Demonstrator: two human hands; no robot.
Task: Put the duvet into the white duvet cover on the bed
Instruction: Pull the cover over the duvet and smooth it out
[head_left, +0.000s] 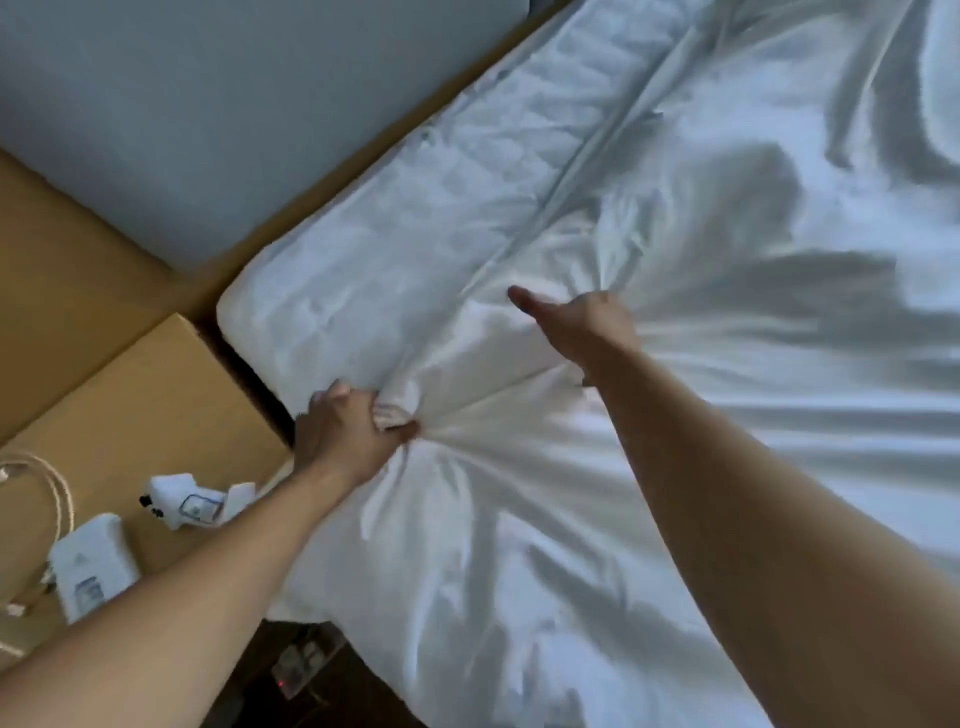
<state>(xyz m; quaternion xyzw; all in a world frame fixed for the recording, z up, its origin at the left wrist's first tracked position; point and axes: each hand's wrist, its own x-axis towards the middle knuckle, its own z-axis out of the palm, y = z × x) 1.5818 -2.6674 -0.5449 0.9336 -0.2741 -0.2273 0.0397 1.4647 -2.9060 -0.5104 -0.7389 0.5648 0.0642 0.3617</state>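
mostly, a bed (332, 291) fills the view, its near corner showing a crinkled white layer; whether that layer is the duvet or a mattress pad cannot be told. the white duvet cover (701, 467) lies spread and creased over the bed, down to the near edge. the left hand (348, 436) grips a bunched fold of the cover at the bed's side. the right hand (592, 327), farther in, has its thumb stuck out and its fingers dug into the cloth, with folds fanning out from it. beside the bed runs a tan wooden surround (62, 260) with a grey padded panel (208, 104). a tan bedside worktop (156, 374) carries a white plug adapter (192, 501), a second white adapter (91, 566) and a pale cable (52, 483). the adapters' blue-edged labels are too blurred to read. a power strip (301, 660) with a red light lies on the dark floor.
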